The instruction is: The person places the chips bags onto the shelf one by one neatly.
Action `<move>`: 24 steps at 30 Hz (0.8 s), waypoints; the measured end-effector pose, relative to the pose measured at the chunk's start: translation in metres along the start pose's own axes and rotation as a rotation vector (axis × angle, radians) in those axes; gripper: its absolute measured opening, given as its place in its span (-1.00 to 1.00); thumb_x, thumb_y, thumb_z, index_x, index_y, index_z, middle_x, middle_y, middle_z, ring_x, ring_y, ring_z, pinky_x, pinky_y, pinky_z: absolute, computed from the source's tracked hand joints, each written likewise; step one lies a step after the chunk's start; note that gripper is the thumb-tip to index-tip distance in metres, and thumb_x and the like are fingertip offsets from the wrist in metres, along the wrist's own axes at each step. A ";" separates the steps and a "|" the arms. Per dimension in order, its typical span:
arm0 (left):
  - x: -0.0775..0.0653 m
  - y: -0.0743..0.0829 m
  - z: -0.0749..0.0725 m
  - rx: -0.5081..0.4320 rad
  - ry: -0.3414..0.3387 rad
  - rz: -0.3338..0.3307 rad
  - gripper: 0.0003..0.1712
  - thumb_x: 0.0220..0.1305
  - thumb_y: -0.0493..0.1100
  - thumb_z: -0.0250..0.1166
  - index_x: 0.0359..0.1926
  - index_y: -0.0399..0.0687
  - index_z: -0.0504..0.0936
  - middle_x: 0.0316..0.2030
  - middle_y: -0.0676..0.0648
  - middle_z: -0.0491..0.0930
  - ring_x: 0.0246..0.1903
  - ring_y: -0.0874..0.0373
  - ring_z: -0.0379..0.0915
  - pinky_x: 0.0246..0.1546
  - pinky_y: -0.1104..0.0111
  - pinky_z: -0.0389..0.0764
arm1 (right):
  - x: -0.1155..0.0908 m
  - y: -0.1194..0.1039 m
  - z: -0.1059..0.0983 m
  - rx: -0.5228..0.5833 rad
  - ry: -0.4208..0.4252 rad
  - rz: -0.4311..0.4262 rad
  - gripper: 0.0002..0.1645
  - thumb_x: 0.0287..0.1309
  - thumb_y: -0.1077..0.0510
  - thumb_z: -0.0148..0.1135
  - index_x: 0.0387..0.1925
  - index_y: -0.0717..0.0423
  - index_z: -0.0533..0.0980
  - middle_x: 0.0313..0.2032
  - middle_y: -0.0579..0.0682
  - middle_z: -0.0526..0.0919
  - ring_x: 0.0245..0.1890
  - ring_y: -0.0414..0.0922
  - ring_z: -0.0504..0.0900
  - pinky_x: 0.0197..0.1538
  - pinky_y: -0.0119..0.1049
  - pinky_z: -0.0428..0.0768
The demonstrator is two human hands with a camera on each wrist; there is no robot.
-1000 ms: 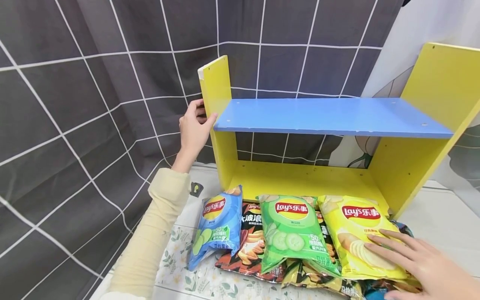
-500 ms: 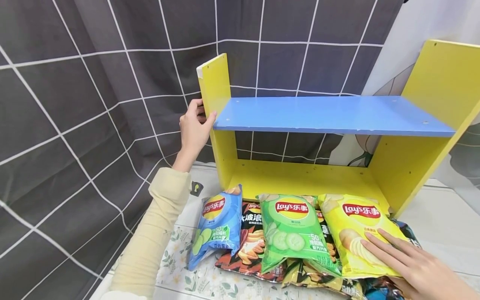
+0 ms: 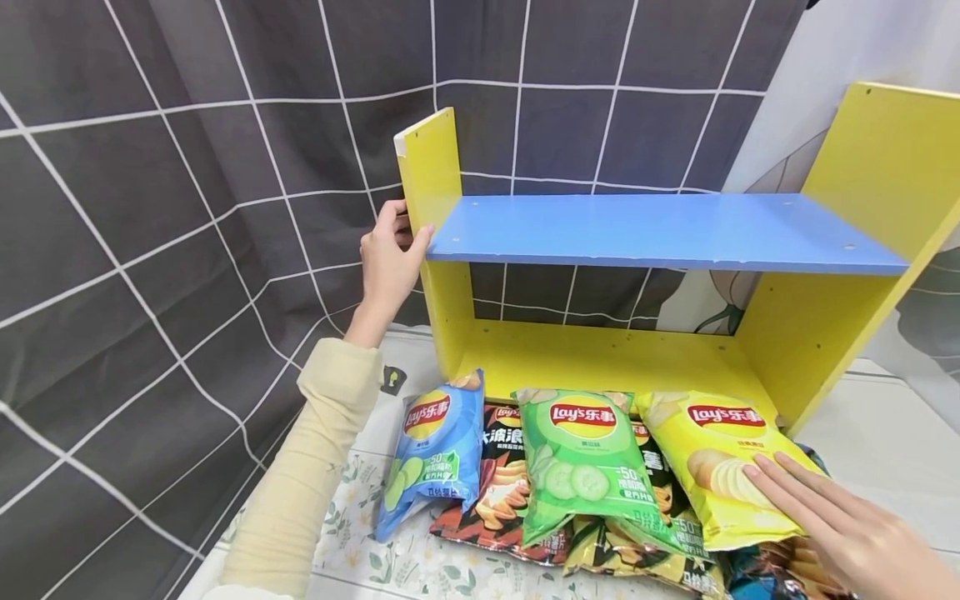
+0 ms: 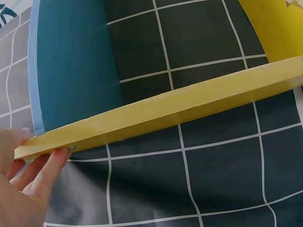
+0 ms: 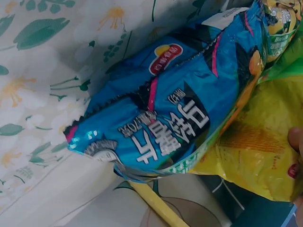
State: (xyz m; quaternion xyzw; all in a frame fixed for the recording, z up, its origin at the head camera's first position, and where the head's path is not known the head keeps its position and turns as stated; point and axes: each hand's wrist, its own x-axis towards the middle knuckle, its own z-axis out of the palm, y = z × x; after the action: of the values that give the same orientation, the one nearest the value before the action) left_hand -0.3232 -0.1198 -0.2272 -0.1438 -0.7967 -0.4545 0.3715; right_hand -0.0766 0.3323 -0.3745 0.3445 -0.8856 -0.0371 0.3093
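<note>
My left hand [image 3: 388, 260] grips the yellow left side panel [image 3: 437, 158] of a small shelf, thumb on the front edge beside the blue board [image 3: 660, 229] and fingers behind. In the left wrist view, fingertips press the panel's [image 4: 142, 118] outer face. My right hand [image 3: 847, 525] holds a yellow bag of chips [image 3: 738, 492], fingers flat across its front. The right wrist view shows the bag's underside [image 5: 251, 142] with a digit against it; the rest of that hand is out of frame. Below lies a dark blue chip bag [image 5: 180, 104].
A green chip bag [image 3: 577, 458] and a light blue one [image 3: 435, 450] lie left of the yellow bag, over darker bags [image 3: 502, 492]. They sit on a floral cloth [image 3: 397, 567] before the shelf's yellow bottom board [image 3: 600, 346]. A dark grid curtain [image 3: 225, 208] hangs behind.
My right hand has slid to the lower right corner of the yellow bag, which has turned and shifted slightly, baring more of the bags beneath. My left hand stays on the panel.
</note>
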 end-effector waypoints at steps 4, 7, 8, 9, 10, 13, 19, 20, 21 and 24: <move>-0.001 0.000 0.000 -0.002 -0.006 0.000 -0.56 0.23 -0.13 0.29 0.10 -0.19 0.48 -0.01 -0.21 0.66 -0.18 -0.03 0.67 -0.11 0.20 0.63 | 0.001 0.002 -0.007 -0.012 0.051 -0.034 -0.27 0.42 0.05 -0.69 0.31 0.09 0.36 0.42 -0.14 0.25 0.47 -0.37 -0.05 0.14 -0.77 0.25; -0.001 0.000 0.001 -0.002 -0.008 -0.002 -0.56 0.23 -0.13 0.29 0.10 -0.19 0.48 -0.01 -0.20 0.66 -0.17 -0.03 0.66 -0.10 0.20 0.63 | 0.002 0.003 -0.012 0.007 0.053 -0.066 -0.30 0.42 0.07 -0.63 0.31 0.19 0.34 0.41 -0.03 0.27 0.49 -0.29 -0.06 0.28 -0.70 0.15; -0.001 0.000 0.001 -0.001 -0.008 -0.003 -0.55 0.23 -0.12 0.29 0.10 -0.18 0.48 -0.01 -0.20 0.66 -0.17 -0.03 0.66 -0.10 0.20 0.63 | 0.002 0.003 -0.013 0.015 0.058 -0.074 -0.31 0.42 0.09 -0.61 0.30 0.22 0.34 0.41 0.00 0.28 0.50 -0.26 -0.05 0.36 -0.67 0.00; -0.002 0.000 0.001 -0.001 -0.008 -0.002 -0.55 0.23 -0.12 0.29 0.10 -0.18 0.48 -0.01 -0.21 0.66 -0.17 -0.03 0.66 -0.11 0.20 0.63 | 0.002 0.004 -0.015 0.025 0.064 -0.081 -0.32 0.42 0.11 -0.61 0.30 0.25 0.33 0.42 0.02 0.25 0.50 -0.24 -0.06 0.38 -0.66 -0.13; -0.002 0.000 0.001 0.001 -0.007 -0.001 -0.56 0.23 -0.12 0.29 0.10 -0.18 0.48 -0.01 -0.21 0.66 -0.17 -0.03 0.66 -0.11 0.20 0.63 | 0.003 0.004 -0.017 0.026 0.071 -0.088 -0.32 0.42 0.11 -0.60 0.31 0.26 0.32 0.43 0.02 0.22 0.50 -0.24 -0.06 0.38 -0.66 -0.13; -0.002 0.001 0.001 0.006 -0.001 0.003 -0.56 0.23 -0.13 0.29 0.10 -0.18 0.49 -0.01 -0.21 0.66 -0.17 -0.03 0.66 -0.12 0.19 0.63 | 0.006 0.007 -0.022 0.043 0.140 -0.124 -0.35 0.39 0.20 -0.56 0.27 0.32 0.35 0.40 0.09 0.28 0.49 -0.18 0.00 0.40 -0.60 -0.08; -0.001 0.002 0.001 0.014 0.020 0.021 -0.57 0.24 -0.14 0.28 0.09 -0.19 0.49 -0.02 -0.21 0.67 -0.17 -0.03 0.66 -0.12 0.18 0.62 | 0.017 0.004 -0.049 -0.007 0.201 -0.150 -0.42 0.46 0.15 -0.41 0.15 0.32 0.48 0.19 0.24 0.52 0.45 -0.04 0.16 0.44 -0.48 -0.07; -0.001 0.002 0.001 0.014 0.020 0.023 -0.57 0.24 -0.14 0.28 0.09 -0.19 0.49 -0.02 -0.22 0.67 -0.16 -0.03 0.66 -0.11 0.18 0.62 | 0.020 0.001 -0.055 -0.024 0.182 -0.144 -0.42 0.48 0.10 -0.41 0.15 0.31 0.48 0.20 0.24 0.52 0.45 -0.05 0.14 0.44 -0.48 -0.09; -0.001 0.002 0.001 0.013 0.020 0.025 -0.58 0.24 -0.14 0.27 0.09 -0.19 0.49 -0.02 -0.22 0.66 -0.16 -0.04 0.66 -0.11 0.18 0.62 | 0.023 -0.002 -0.062 -0.038 0.176 -0.141 -0.41 0.50 0.08 -0.40 0.15 0.29 0.49 0.19 0.23 0.53 0.45 -0.06 0.14 0.44 -0.47 -0.10; -0.002 0.002 0.001 0.014 0.019 0.030 -0.58 0.25 -0.14 0.27 0.09 -0.20 0.49 -0.03 -0.23 0.66 -0.17 -0.04 0.66 -0.11 0.19 0.62 | 0.028 -0.009 -0.077 -0.063 0.132 -0.134 -0.36 0.49 -0.06 -0.36 0.15 0.29 0.49 0.21 0.21 0.52 0.46 -0.04 0.13 0.46 -0.42 -0.13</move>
State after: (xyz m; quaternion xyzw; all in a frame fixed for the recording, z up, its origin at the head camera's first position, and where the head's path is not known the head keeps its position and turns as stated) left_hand -0.3214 -0.1175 -0.2279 -0.1490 -0.7941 -0.4446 0.3868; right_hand -0.0427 0.3191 -0.3002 0.3947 -0.8366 -0.0627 0.3746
